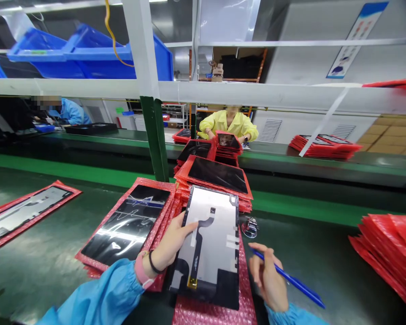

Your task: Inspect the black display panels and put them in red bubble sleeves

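Note:
My left hand [176, 239] grips the left edge of a tablet screen panel [216, 243], thumb across its silver back, where a dark flex cable [196, 253] runs. The panel is tilted above a red bubble-wrap sleeve [216, 311]. To the right of it, my right hand [269, 273] holds a blue pen [297, 283] between its fingers, apart from the panel. On the left, a glossy black screen [128, 221] lies face up on red bubble wrap. Beyond the panel sits a stack of red sleeves with a black screen [218, 174] on top.
Another panel [30, 212] lies on red wrap at far left. Red sleeves [389, 253] are piled at right. A small shiny clear object [250, 227] sits beside the panel. A green post [155, 140] rises behind. Across the line, a person in yellow [228, 124] handles stacked screens.

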Tool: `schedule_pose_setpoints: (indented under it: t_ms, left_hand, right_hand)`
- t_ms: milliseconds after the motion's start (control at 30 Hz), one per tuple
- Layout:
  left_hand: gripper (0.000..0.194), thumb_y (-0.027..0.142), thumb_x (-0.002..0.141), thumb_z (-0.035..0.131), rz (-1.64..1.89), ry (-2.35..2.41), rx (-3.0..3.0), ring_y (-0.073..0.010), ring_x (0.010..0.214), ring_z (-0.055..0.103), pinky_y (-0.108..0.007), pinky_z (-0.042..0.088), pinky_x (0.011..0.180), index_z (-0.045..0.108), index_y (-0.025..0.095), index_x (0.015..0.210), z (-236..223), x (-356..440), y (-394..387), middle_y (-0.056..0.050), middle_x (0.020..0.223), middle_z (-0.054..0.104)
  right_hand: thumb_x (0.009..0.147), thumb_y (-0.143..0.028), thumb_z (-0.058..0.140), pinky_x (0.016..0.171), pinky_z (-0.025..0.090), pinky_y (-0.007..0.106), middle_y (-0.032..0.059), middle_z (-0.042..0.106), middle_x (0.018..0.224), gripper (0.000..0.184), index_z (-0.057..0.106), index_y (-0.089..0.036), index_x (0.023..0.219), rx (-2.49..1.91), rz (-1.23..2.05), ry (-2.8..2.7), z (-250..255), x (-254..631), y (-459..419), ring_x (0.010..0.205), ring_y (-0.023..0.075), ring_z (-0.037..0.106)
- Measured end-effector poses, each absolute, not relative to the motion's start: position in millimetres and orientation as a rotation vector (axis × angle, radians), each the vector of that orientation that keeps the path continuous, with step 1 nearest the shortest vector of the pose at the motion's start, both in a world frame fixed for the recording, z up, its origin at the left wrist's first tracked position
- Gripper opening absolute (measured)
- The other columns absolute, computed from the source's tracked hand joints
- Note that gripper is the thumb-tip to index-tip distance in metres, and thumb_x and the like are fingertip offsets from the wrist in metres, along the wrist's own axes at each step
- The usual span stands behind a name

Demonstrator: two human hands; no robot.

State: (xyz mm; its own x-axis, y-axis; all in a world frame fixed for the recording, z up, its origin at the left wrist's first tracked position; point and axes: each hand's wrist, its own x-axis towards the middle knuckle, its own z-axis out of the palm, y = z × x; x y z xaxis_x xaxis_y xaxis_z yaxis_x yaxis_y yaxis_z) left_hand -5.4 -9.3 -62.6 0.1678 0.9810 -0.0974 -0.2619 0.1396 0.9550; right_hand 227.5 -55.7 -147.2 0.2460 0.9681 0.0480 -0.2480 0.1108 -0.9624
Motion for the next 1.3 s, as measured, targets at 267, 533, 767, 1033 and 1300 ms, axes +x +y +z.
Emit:
schedule_pose_setpoints:
  t_ms: [267, 533, 767, 1033, 1300]
  left_hand:
    - [0.039, 0.031, 0.082, 0.068, 1.284, 0.744, 1.023, -0.0252, 0.110, 0.064, -0.035, 0.050, 0.094, 0.064, 0.020, 0.119, -3.8, 4.0, -18.4, -0.006, 0.118, 0.070]
    - [0.046, 0.028, 0.080, 0.071, 1.354, 0.725, 1.177, -0.0244, 0.117, 0.061, -0.030, 0.050, 0.096, 0.061, 0.027, 0.125, 16.4, -3.4, -24.3, -0.002, 0.124, 0.068]
    - [0.054, 0.029, 0.080, 0.071, 1.366, 0.770, 1.206, -0.0257, 0.119, 0.059, -0.033, 0.046, 0.102, 0.056, 0.028, 0.132, 12.9, -10.5, -21.5, -0.003, 0.125, 0.067]
    - [0.049, 0.028, 0.082, 0.068, 1.331, 0.772, 1.247, -0.0230, 0.122, 0.057, -0.029, 0.045, 0.102, 0.057, 0.030, 0.130, 11.2, -6.1, -12.2, 0.000, 0.126, 0.066]
    - [0.051, 0.023, 0.079, 0.069, 1.286, 0.718, 1.106, -0.0259, 0.116, 0.061, -0.030, 0.053, 0.090, 0.058, 0.025, 0.128, 15.8, -7.3, -2.7, -0.004, 0.127, 0.066]
  right_hand:
    - [0.073, -0.052, 0.074, 0.064, 0.055, 0.029, 0.0032, 0.077, 0.083, 0.037, 0.073, -0.026, 0.099, -0.913, 1.201, -0.860, -55.6, 228.5, -44.2, 0.073, 0.0206, 0.070]
    - [0.068, -0.036, 0.078, 0.085, 0.057, 0.044, 0.0065, 0.076, 0.103, 0.031, 0.076, -0.028, 0.098, -0.769, 1.159, -0.828, -13.9, 214.8, -64.4, 0.098, 0.0310, 0.070]
    - [0.071, -0.041, 0.077, 0.085, 0.056, 0.040, 0.0057, 0.074, 0.109, 0.032, 0.074, -0.027, 0.100, -1.074, 0.783, -0.962, -16.9, 207.1, -55.0, 0.105, 0.0309, 0.066]
    - [0.083, -0.043, 0.066, 0.061, 0.051, 0.028, 0.0018, 0.072, 0.079, 0.022, 0.074, -0.022, 0.088, -1.175, 0.744, -1.188, -0.5, 198.3, -46.6, 0.069, 0.0184, 0.064]
    - [0.071, -0.036, 0.077, 0.084, 0.055, 0.048, 0.0056, 0.075, 0.106, 0.036, 0.071, -0.029, 0.105, -0.872, 1.229, -0.911, -15.1, 212.9, -49.8, 0.099, 0.0312, 0.069]
